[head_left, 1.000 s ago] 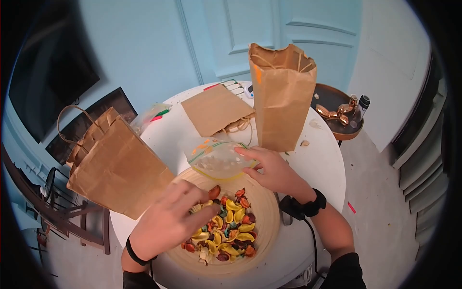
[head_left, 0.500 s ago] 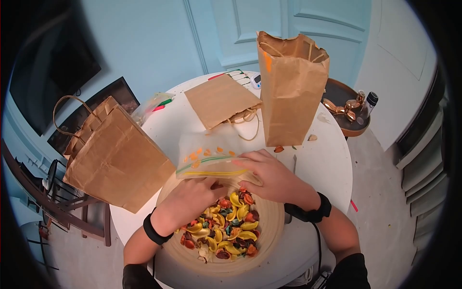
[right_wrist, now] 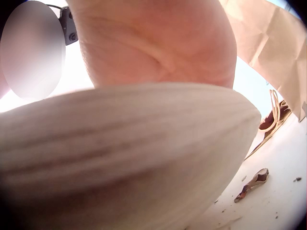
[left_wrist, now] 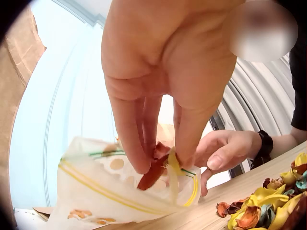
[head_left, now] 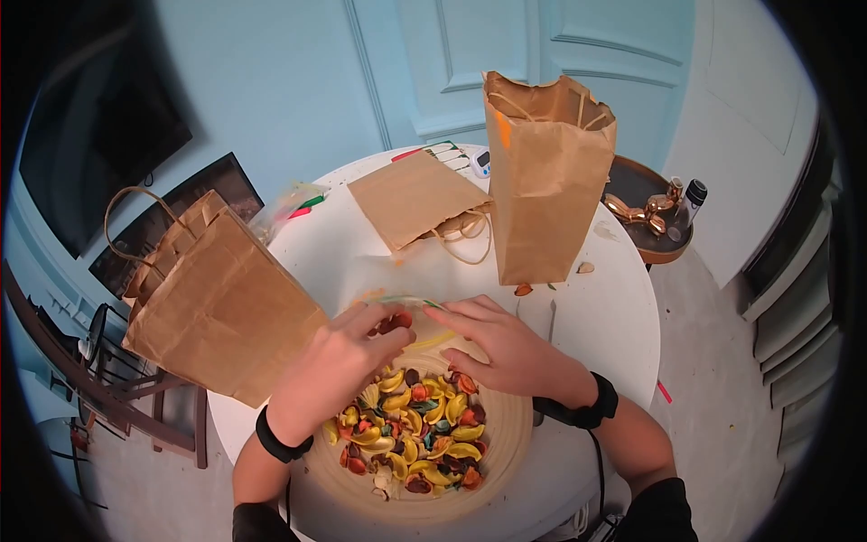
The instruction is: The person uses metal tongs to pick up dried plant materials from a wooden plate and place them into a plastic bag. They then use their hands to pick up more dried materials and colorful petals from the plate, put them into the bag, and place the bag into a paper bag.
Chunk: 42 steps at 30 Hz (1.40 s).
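Note:
Dried potpourri petals [head_left: 411,434], yellow, red, brown and teal, lie in a round pale wooden bowl [head_left: 510,452]. My left hand [head_left: 330,366] pinches a few dried petals [left_wrist: 154,172], red and yellow, between fingertips and thumb. These petals are at the open mouth of a clear zip bag [left_wrist: 96,191] with a green and a yellow seal line. The bag leans at the bowl's far rim. My right hand [head_left: 506,352] holds the bag's right edge, its fingertips at the green line. In the right wrist view, the bowl's wall [right_wrist: 129,139] hides those fingers.
Brown paper bags stand at the left [head_left: 226,307] and back right [head_left: 551,190]; another paper bag [head_left: 420,199] lies flat behind. Near the right paper bag are loose petals [head_left: 523,289] and a metal tool [head_left: 552,316]. A side table [head_left: 637,181] holds a balloon-dog figure [head_left: 637,214].
My left hand dipped toward the bowl's far side, then rose to the bag's mouth with petals in its fingers. The bag's mouth tipped forward, then back. My right hand stayed at its edge.

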Each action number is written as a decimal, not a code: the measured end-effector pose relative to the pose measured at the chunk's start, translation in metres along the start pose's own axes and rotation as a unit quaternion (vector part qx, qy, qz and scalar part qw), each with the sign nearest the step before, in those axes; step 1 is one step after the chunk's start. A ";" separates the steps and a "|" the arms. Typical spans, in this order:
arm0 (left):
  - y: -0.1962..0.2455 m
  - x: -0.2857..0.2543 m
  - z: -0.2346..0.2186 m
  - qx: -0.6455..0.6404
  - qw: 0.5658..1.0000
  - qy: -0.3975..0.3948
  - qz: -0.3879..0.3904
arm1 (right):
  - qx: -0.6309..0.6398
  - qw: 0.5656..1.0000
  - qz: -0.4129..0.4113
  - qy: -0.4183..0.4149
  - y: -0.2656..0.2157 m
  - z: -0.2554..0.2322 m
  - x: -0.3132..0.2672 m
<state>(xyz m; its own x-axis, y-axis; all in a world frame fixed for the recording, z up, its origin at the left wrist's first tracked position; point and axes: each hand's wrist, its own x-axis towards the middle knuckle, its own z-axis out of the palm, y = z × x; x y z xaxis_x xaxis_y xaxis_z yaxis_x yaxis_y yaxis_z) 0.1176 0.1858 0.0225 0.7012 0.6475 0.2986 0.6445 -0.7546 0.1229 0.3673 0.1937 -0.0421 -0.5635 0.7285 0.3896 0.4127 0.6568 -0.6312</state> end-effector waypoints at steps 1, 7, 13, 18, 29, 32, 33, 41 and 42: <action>0.001 0.001 0.003 0.026 0.999 0.022 -0.002 | 0.011 1.000 0.002 -0.008 0.000 0.000 0.000; 0.003 0.005 0.003 0.126 0.988 0.081 -0.026 | 0.044 0.998 0.000 0.036 0.002 0.000 0.001; 0.010 -0.003 -0.015 0.103 0.992 0.058 -0.046 | 0.051 0.998 -0.007 0.040 0.000 -0.003 0.003; 0.002 -0.009 -0.019 -0.037 0.995 -0.089 -0.011 | 0.080 0.995 0.002 0.059 0.002 -0.001 0.002; 0.002 -0.015 0.033 0.066 0.975 -0.202 -0.067 | 0.191 0.980 0.060 -0.004 0.009 0.001 0.002; -0.001 -0.017 0.042 0.104 0.980 -0.167 -0.017 | 0.177 0.982 0.063 -0.008 0.005 -0.001 0.002; -0.001 -0.019 0.044 0.121 0.982 -0.141 0.010 | 0.177 0.982 0.060 -0.005 0.005 -0.001 0.002; 0.014 -0.015 0.000 0.055 0.979 -0.194 0.024 | 0.142 0.987 0.071 -0.008 0.001 -0.004 0.002; 0.014 -0.017 -0.007 0.030 0.983 -0.178 0.029 | 0.120 0.990 0.069 -0.011 0.001 -0.005 0.002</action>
<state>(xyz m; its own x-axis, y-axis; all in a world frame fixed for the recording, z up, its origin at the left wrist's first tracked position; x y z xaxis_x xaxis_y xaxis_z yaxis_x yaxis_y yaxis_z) 0.1125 0.1634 0.0253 0.7924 0.6081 -0.0481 0.6100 -0.7905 0.0555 0.3697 0.1969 -0.0386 -0.5301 0.8021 0.2750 0.3070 0.4838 -0.8195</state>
